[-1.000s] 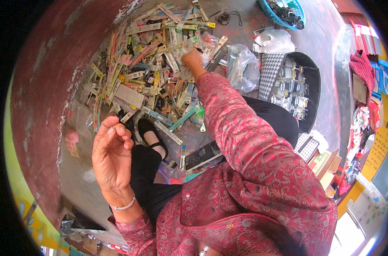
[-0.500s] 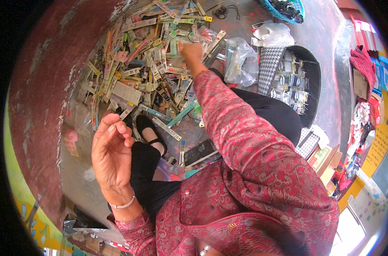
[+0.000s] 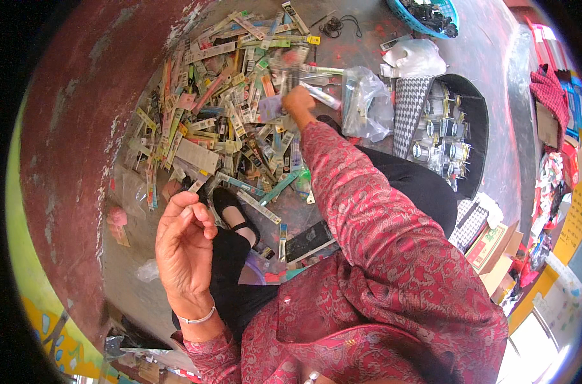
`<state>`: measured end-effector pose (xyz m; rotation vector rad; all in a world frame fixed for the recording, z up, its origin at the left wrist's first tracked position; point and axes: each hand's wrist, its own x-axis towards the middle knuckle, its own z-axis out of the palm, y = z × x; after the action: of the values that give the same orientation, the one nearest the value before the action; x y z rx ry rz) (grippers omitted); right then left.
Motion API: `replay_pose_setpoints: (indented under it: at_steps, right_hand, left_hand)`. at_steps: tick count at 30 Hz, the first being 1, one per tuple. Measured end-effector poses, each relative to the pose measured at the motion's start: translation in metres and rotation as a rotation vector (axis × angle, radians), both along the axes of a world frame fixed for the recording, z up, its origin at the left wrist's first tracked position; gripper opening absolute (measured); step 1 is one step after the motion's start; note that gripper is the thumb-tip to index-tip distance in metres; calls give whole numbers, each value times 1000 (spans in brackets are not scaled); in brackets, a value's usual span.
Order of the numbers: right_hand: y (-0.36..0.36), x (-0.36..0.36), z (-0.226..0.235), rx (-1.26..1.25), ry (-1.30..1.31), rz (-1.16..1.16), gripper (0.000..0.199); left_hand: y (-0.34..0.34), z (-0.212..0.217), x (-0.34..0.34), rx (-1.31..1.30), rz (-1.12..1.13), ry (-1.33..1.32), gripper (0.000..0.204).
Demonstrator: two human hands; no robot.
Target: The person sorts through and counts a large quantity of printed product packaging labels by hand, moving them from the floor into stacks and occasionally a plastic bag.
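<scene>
My right hand [image 3: 298,102] reaches over the far side of a floor pile of slim, flat packets [image 3: 198,153]. Its fingers are closed on blurred plastic packets; a pale strip-shaped packet [image 3: 324,97] juts out to the right of it. Which of the packets nearby are held and which lie loose, I cannot tell. Closer to me, my left hand [image 3: 185,256] is raised, palm up, with fingers curled in toward the thumb. Nothing shows in its palm. A bracelet [image 3: 198,317] circles that wrist.
Right of the pile lie a clear plastic bag [image 3: 366,105] and a white bag [image 3: 415,57]. A black case with a houndstooth flap [image 3: 408,115] holds several metallic, clear-wrapped pieces. A blue basket [image 3: 425,25] stands far right. My foot in a black shoe [image 3: 230,206] borders the pile.
My right hand now has blurred packets in it, and packets around it have shifted. The left hand keeps its curled pose. The whole view has moved slightly.
</scene>
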<state>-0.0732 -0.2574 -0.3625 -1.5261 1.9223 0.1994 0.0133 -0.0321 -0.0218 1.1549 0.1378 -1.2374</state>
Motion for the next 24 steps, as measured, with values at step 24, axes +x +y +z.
replay_pose_setpoints:
  at_steps: [24]
  right_hand:
    - [-57, 38, 43, -4, -252, 1667, 29]
  left_hand:
    - [-5, -3, -3, -3, -43, 25, 19]
